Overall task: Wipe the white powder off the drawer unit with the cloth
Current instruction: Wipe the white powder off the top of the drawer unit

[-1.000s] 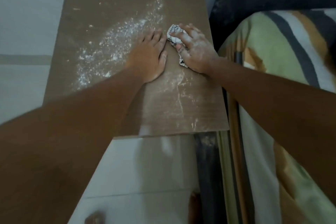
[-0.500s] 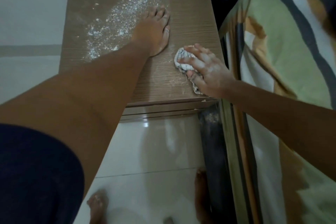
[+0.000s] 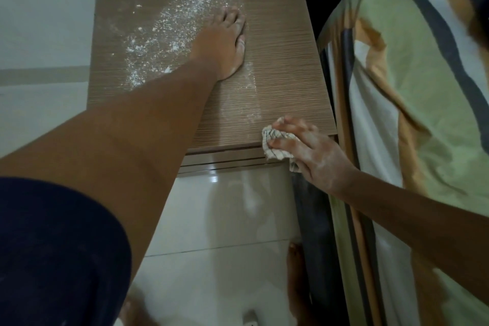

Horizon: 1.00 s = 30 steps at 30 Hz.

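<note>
A: How much of the drawer unit (image 3: 277,42) is clean?

B: The strip on the right side looks mostly wiped, with only a faint streak of white powder (image 3: 172,21) trailing toward the front edge. The thick patch on the left and far part of the top is untouched.

A: Where is the cloth (image 3: 275,147)?

B: Bunched at the front right corner, hanging over the edge. The right hand (image 3: 315,156) presses it there, fingers curled around it and dusted white.

A: And the left hand (image 3: 225,42)?

B: Flat on the top, fingers extended together, holding nothing, right beside the heavy powder. I'd judge less than half is done.
</note>
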Each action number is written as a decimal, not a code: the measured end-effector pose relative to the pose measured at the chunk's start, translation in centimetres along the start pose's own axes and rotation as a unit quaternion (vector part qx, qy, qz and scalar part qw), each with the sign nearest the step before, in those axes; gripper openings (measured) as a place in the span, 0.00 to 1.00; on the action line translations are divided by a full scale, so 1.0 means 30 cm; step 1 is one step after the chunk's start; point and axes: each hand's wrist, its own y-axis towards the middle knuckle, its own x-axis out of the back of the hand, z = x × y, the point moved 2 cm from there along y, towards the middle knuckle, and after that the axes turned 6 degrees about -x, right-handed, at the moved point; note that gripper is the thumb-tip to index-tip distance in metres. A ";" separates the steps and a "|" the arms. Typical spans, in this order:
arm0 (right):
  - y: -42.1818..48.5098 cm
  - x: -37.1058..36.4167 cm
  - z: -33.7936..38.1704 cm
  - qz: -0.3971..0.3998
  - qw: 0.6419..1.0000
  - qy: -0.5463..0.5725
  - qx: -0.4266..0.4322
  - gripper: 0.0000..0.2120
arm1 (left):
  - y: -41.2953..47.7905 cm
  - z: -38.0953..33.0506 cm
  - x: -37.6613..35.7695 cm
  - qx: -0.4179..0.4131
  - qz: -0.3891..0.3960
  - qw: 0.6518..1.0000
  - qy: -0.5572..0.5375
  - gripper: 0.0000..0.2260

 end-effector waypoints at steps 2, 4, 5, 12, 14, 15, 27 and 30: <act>-0.026 -0.002 0.031 0.000 0.999 0.027 0.026 0.22 | -0.001 0.002 0.002 -0.001 0.000 1.000 -0.002 0.25; -0.038 0.004 0.079 0.001 0.997 0.057 0.045 0.20 | 0.000 0.001 0.005 -0.005 0.000 1.000 -0.007 0.25; -0.032 0.011 0.102 -0.006 0.996 0.077 0.038 0.20 | 0.004 0.000 0.007 -0.008 0.003 1.000 -0.013 0.24; 0.306 0.140 0.087 -0.161 0.961 0.183 -0.132 0.19 | 0.025 0.120 0.048 -0.010 -0.036 0.993 -0.108 0.24; 0.449 0.179 0.040 -0.195 0.950 0.179 -0.166 0.18 | 0.033 0.198 0.065 0.008 -0.051 0.995 -0.091 0.25; 0.520 0.191 0.010 -0.208 0.944 0.180 -0.183 0.17 | 0.038 0.234 0.071 0.016 -0.053 0.995 -0.079 0.25; 1.218 0.235 -0.461 -0.163 0.939 0.018 -0.303 0.19 | 0.092 0.362 0.027 0.040 -0.050 0.998 -0.017 0.25; 1.287 0.167 -0.495 -0.036 0.927 -0.046 -0.370 0.25 | 0.094 0.367 0.027 0.040 -0.041 0.998 -0.008 0.25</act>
